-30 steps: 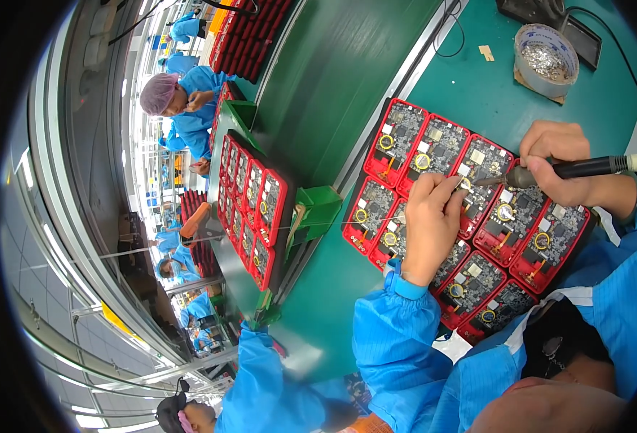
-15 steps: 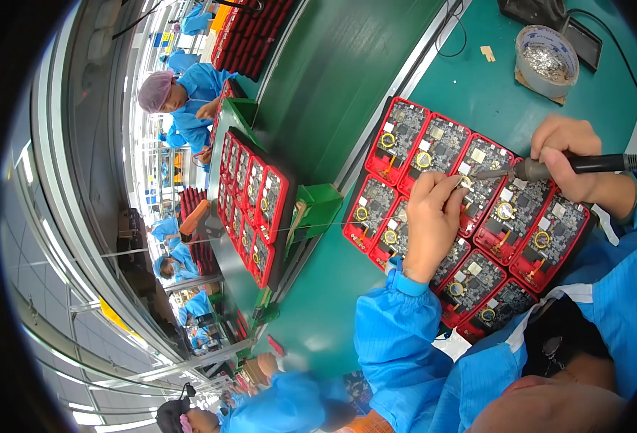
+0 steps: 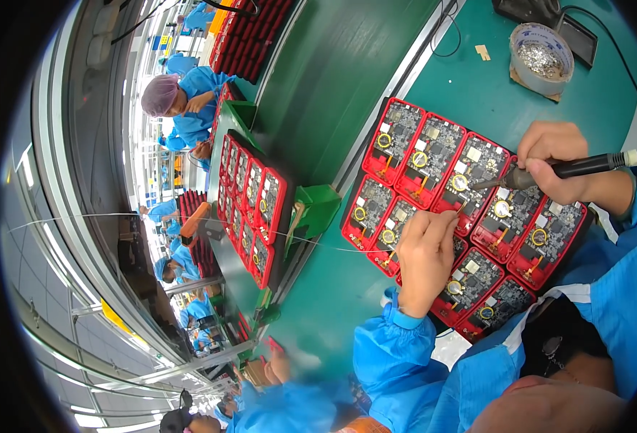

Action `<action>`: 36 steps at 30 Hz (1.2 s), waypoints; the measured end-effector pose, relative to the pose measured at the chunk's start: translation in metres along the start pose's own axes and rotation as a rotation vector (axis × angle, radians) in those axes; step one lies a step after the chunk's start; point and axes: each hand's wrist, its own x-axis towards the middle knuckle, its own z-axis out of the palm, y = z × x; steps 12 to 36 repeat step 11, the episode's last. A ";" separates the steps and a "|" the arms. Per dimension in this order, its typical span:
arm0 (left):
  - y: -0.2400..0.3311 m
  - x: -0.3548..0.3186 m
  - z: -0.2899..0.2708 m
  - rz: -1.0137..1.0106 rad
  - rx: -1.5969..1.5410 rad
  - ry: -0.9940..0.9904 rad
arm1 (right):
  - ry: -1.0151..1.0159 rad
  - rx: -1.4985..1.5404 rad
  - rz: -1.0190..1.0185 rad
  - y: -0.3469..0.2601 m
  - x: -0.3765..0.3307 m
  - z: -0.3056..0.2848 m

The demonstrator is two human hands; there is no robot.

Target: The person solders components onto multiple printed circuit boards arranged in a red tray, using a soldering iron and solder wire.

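Note:
My right hand [image 3: 555, 160] grips a soldering iron [image 3: 598, 164] by its black handle. The iron's tip is close to a round, yellow-ringed part [image 3: 460, 182] on a circuit board [image 3: 473, 164] in a red case. My left hand [image 3: 425, 252] is pinched on a thin solder wire [image 3: 326, 246], which trails off far to the left. That hand is over the lower row of cases and hides part of them. Several red cases [image 3: 365, 167] with similar boards stand side by side in two rows beneath both hands.
A tape-roll cup [image 3: 541, 59] of silvery scraps and a black holder [image 3: 577, 40] are at the far right. A second set of red cases [image 3: 284, 234] leans by a green bracket [image 3: 317, 211] beside the green conveyor [image 3: 326, 94]. Co-workers [image 3: 189, 101] sit across and at lower left.
My left hand has drawn down and back from the iron's tip, and the wire has swung lower. My right hand and the iron have moved slightly left.

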 end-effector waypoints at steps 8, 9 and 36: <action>-0.004 0.007 0.006 0.060 -0.026 0.032 | -0.024 0.005 0.009 -0.002 0.003 0.002; -0.005 0.008 0.007 0.066 -0.016 0.031 | -0.029 0.001 0.011 -0.002 0.003 0.002; -0.004 0.009 0.007 0.047 -0.012 0.012 | -0.043 -0.003 0.017 -0.002 0.003 0.002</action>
